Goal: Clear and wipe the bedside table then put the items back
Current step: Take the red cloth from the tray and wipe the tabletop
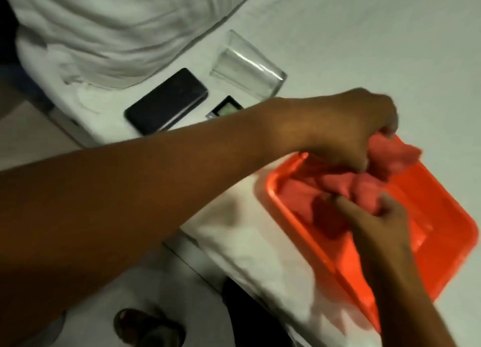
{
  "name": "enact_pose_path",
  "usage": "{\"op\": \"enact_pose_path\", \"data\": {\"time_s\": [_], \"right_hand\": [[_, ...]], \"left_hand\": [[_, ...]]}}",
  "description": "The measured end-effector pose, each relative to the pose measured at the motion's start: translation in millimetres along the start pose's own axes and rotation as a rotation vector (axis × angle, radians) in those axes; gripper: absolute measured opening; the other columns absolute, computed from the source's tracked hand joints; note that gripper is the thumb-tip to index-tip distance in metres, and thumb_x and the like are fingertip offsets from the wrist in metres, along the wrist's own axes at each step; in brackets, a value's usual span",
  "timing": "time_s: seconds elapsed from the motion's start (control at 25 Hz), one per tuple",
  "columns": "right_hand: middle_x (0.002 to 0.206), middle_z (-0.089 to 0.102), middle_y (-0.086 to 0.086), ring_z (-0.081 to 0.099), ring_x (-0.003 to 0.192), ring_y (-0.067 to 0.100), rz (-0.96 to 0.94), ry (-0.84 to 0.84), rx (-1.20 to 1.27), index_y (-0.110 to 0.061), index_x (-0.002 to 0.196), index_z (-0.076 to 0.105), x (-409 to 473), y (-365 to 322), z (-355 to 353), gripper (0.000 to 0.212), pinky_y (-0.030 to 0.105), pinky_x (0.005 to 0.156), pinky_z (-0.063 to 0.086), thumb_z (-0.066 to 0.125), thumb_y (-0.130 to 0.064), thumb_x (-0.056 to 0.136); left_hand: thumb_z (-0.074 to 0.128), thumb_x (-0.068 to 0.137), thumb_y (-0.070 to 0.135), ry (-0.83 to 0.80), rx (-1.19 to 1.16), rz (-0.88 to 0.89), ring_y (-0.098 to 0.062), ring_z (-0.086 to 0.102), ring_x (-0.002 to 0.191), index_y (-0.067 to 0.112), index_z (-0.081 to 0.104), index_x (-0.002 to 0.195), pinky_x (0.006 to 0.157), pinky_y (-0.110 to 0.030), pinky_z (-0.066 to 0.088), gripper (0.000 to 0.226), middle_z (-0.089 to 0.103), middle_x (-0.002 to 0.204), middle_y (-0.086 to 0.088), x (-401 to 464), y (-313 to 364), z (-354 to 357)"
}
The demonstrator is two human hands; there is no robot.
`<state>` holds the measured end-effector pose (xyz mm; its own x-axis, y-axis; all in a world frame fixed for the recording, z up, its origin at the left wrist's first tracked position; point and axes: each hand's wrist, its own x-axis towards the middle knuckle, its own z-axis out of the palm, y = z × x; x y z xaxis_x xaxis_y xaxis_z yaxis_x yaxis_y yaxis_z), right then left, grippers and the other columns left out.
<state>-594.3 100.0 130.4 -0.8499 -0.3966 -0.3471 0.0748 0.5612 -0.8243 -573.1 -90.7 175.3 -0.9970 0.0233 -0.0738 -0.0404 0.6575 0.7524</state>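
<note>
An orange tray (442, 253) lies on the white bed sheet at the right. A crumpled pink cloth (338, 187) sits in its upper part. My left hand (348, 133) reaches across from the left and is closed on the cloth's upper end. My right hand (377, 219) comes up from the bottom right and pinches the cloth's lower edge. A clear glass (247, 65) lies on its side on the sheet, above my left forearm. A black phone (166, 101) lies to its left, and a small digital clock (226, 107) shows partly behind my forearm.
A white pillow (104, 28) fills the upper left. The bed edge runs diagonally from the left to the bottom right. Below it is pale floor with a dark sandal (145, 326) and a dark object (250, 315).
</note>
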Motion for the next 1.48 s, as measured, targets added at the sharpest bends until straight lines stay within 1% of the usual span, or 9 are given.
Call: {"op": "enact_pose_path", "data": {"time_s": [0.08,0.24,0.4,0.56,0.64,0.76,0.92,1.08,1.48], "right_hand": [[0.081,0.075,-0.006,0.065,0.074,0.018,-0.238,-0.067,-0.041,-0.011,0.095,0.071,-29.2,-36.6,5.5,0.029,0.027,0.071,0.057,0.086,-0.008,0.07],[0.076,0.074,-0.003,0.069,0.059,0.015,-0.413,-0.493,0.019,-0.027,0.094,0.065,-106.8,-71.2,81.9,0.034,0.022,0.055,0.057,0.086,-0.011,0.072],[0.091,0.074,-0.004,0.069,0.077,0.011,-0.374,-0.831,-0.091,-0.025,0.11,0.064,-147.5,-27.7,199.6,0.025,0.037,0.073,0.059,0.069,-0.021,0.086],[0.093,0.072,0.0,0.068,0.08,0.013,-0.338,-0.871,-0.146,-0.018,0.115,0.06,-141.3,29.8,309.2,0.028,0.05,0.08,0.057,0.061,-0.021,0.087],[0.101,0.072,0.008,0.066,0.078,0.014,-0.304,-0.891,-0.259,-0.014,0.121,0.056,-122.8,51.0,345.3,0.033,0.047,0.081,0.058,0.063,-0.017,0.089],[0.142,0.048,0.009,0.051,0.126,0.025,-0.44,-0.856,-0.771,-0.016,0.147,0.035,-104.4,70.1,366.5,0.069,0.041,0.11,0.04,0.068,-0.024,0.087],[0.164,0.021,0.017,0.016,0.151,0.036,-1.085,-0.816,-0.903,-0.013,0.154,0.029,-103.3,80.9,410.0,0.074,0.048,0.123,0.011,0.053,-0.046,0.093],[0.167,0.009,0.014,0.002,0.154,0.034,-1.237,-0.802,-1.088,-0.022,0.159,0.016,-111.3,92.7,462.1,0.074,0.049,0.125,0.002,0.03,-0.061,0.097],[0.166,0.014,0.015,0.008,0.154,0.034,-1.251,-0.616,-1.023,-0.021,0.158,0.02,-92.5,8.4,654.3,0.072,0.05,0.125,0.005,0.019,-0.06,0.097]], "left_hand": [[0.081,0.072,0.011,0.171,-0.327,-0.033,0.006,0.058,0.059,0.02,0.062,0.094,0.053,-0.004,0.04,0.03,0.058,0.078,0.015,-69.0,-5.5,-32.3],[0.069,0.071,-0.009,0.41,-0.749,-0.218,-0.009,0.061,0.068,0.017,0.066,0.095,0.061,-0.025,0.053,0.036,0.066,0.081,0.004,-252.3,-39.8,-54.6],[0.064,0.061,-0.006,0.709,-0.664,-0.639,0.0,0.058,0.066,0.02,0.068,0.09,0.059,-0.017,0.048,0.039,0.068,0.076,0.012,-382.1,-106.4,-3.0],[0.065,0.056,0.012,0.863,-0.423,-0.876,0.002,0.057,0.073,0.022,0.07,0.1,0.069,-0.022,0.045,0.045,0.068,0.09,0.002,-429.8,-186.4,40.6],[0.069,0.061,0.018,0.917,-0.413,-0.941,-0.003,0.064,0.091,0.018,0.067,0.117,0.081,-0.024,0.051,0.056,0.068,0.106,0.0,-435.9,-220.5,64.3],[0.069,0.075,0.026,1.04,-0.267,-1.179,-0.03,0.059,0.121,0.005,0.056,0.133,0.101,-0.032,0.045,0.062,0.059,0.131,-0.016,-466.1,-250.7,123.2],[0.049,0.088,0.036,0.917,0.16,-1.463,-0.044,0.045,0.134,-0.003,0.047,0.14,0.114,-0.048,0.035,0.065,0.047,0.146,-0.026,-554.6,-250.3,208.6],[0.033,0.096,0.046,0.781,0.318,-1.52,-0.04,0.027,0.149,0.0,0.033,0.152,0.122,-0.051,0.021,0.072,0.034,0.159,-0.022,-593.7,-248.5,244.7],[0.03,0.096,0.048,0.746,0.345,-1.522,-0.032,0.019,0.154,0.007,0.027,0.156,0.124,-0.052,0.017,0.073,0.027,0.165,-0.014,-599.4,-256.4,246.8]]}}
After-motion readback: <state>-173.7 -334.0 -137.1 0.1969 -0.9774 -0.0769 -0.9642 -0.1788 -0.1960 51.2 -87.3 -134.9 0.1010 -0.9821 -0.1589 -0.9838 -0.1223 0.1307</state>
